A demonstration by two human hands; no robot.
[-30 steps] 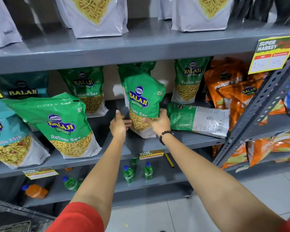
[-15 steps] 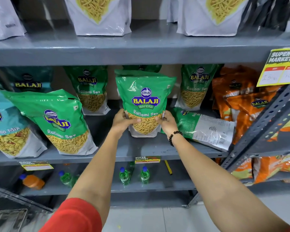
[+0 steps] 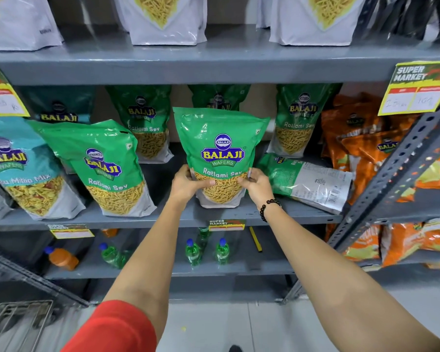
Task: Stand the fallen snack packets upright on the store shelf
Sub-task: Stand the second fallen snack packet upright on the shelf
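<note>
A green Ratlami Sev packet [image 3: 220,138] stands upright on the grey middle shelf [image 3: 214,215], facing me. My left hand [image 3: 186,184] grips its lower left side and my right hand [image 3: 258,185], with a black bead bracelet at the wrist, grips its lower right side. Just to the right, another green packet [image 3: 308,180] lies flat on its side with its back label up. A further green packet [image 3: 107,168] leans tilted at the left front.
More green packets stand at the shelf's back. A teal Mitha Mix packet [image 3: 18,171] leans at far left, orange packets [image 3: 361,138] crowd the right. White packets fill the top shelf [image 3: 226,62]. Small bottles [image 3: 221,251] sit below. A slotted metal post [image 3: 401,171] crosses at right.
The packet was tilted and held mainly by my right hand; both hands have since turned it to face front and set it upright on the shelf.
</note>
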